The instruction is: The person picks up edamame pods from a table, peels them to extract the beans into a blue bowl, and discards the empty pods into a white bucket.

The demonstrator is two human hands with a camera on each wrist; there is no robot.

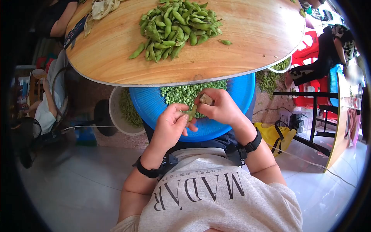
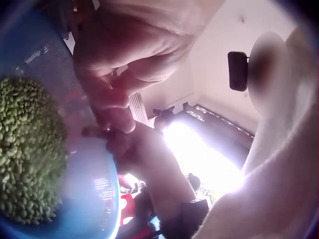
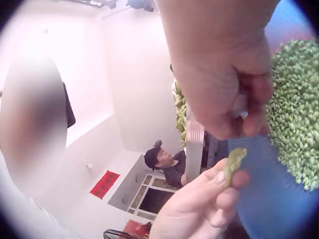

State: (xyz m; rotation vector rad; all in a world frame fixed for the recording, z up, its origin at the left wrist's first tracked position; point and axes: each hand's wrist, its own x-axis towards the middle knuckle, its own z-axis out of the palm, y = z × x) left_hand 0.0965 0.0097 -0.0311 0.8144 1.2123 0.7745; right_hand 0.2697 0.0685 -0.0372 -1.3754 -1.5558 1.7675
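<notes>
My left hand (image 1: pixel 171 123) pinches a green soybean pod (image 3: pixel 234 164) between thumb and fingers, above the blue basket. Opposite it, my right hand (image 1: pixel 221 106) has its fingers curled, the thumb side close to the pod. A small pale-brown object (image 1: pixel 206 99) shows within the curl of the right fingers; its kind I cannot tell. Below both hands, many shelled green beans (image 1: pixel 181 92) lie in the blue basket (image 1: pixel 148 104). In the left wrist view, the left hand (image 2: pixel 134 55) covers much of the pod.
A heap of unshelled pods (image 1: pixel 174 29) lies on the round wooden table (image 1: pixel 108 62) ahead. Left of the basket stands a white bucket (image 1: pixel 116 110) of empty-looking pods. A yellow bag (image 1: pixel 272 135) sits at right. Other people are seated to both sides.
</notes>
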